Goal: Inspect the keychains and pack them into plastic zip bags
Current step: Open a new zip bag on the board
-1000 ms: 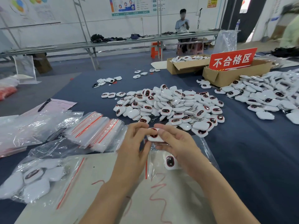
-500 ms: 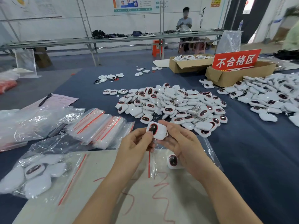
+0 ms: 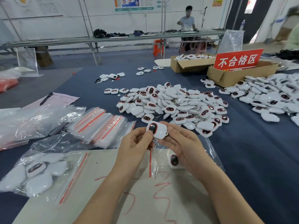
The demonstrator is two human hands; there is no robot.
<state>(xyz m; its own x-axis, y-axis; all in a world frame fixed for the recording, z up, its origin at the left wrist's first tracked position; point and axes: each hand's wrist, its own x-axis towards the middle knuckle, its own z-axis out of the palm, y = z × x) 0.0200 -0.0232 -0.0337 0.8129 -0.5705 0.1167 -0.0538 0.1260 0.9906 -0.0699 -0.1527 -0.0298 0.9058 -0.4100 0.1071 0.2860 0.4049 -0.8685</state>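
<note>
Together, left hand [image 3: 137, 141] and right hand [image 3: 181, 143] pinch one white keychain [image 3: 157, 130] just above a zip bag [image 3: 210, 152] containing a second keychain [image 3: 174, 160]. One filled bag [image 3: 37, 173] lies left; two cardboard boxes [image 3: 191, 65] stand beyond the loose pile [image 3: 174, 105].

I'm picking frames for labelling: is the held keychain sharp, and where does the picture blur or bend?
Head view: held keychain sharp; person at the far right edge smeared by blur; wide lens slightly bows the long workbench; stack of zip bags shows mild glare.
</note>
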